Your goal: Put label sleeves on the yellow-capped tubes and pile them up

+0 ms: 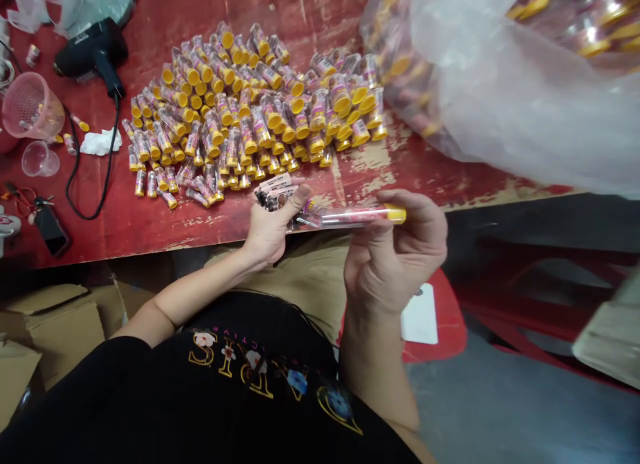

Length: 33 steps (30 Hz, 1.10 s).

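Note:
My right hand pinches a long clear tube by its yellow-capped end, with fingers and thumb. The tube lies level, and something reddish shows inside it. My left hand is closed on a small wad of printed labels, pale with dark print, its thumb on top. The tube's far end reaches the left thumb, where a small purple printed piece shows; whether they touch is unclear. Just beyond my hands, a large pile of small clear tubes with yellow caps covers the red table.
A large plastic bag full of yellow-capped tubes sits at the right on the red table. At the left are a black hair dryer with its cord, a pink basket, a clear cup and a phone. Cardboard boxes stand below.

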{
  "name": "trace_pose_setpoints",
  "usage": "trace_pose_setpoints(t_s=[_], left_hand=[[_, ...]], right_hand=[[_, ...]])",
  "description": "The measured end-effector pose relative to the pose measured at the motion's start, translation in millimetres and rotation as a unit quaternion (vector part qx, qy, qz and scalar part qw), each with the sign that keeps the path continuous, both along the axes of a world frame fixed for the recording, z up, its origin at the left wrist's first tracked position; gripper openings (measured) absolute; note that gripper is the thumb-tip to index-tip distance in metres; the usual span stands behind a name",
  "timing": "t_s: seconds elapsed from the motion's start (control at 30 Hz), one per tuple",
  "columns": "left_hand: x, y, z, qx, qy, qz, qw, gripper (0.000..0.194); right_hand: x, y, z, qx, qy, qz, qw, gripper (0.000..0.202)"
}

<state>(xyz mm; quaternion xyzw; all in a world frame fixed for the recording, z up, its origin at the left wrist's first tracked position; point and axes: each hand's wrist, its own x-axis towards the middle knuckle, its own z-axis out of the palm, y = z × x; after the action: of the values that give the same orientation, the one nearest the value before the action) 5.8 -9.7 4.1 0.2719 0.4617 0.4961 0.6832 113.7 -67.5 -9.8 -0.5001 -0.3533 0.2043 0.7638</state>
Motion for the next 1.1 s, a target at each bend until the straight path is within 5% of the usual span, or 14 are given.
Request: trace_pose_setpoints(t_s=[0.1,0.3,0.43,0.63,1.1], left_hand=[[0.1,-1.1,-1.8,0.004,-0.008,-0.010,1.000,0.054],[-3.9,-6.1,10.4,-0.007,-0.010,-0.057,0.998,0.063],[-9.6,-9.8,16.0,-0.046,-0.031,-0.095,0.994,0.075],[-14.6,-16.0,7.7,-0.059,-0.008,-0.154,0.986,0.063],[-23.8,-28.1,15.5,-0.061,-0.035,-0.110,0.991,0.052]], right_hand=[[-1.8,-5.7,-2.7,-0.001,-0.075,-0.069,0.995,0.025],[4.8,-27.4,8.1,-0.046,-0.206,-0.058,0.976,0.032],[13.3,-47.5,10.1,-0.126,-0.187,0.052,0.973,0.033],[14.4,-54.4,6.8,-0.147,-0.173,0.226,0.947,0.048],[-27.0,-33.8,4.8,-0.091,-0.098,-0.012,0.991,0.024]])
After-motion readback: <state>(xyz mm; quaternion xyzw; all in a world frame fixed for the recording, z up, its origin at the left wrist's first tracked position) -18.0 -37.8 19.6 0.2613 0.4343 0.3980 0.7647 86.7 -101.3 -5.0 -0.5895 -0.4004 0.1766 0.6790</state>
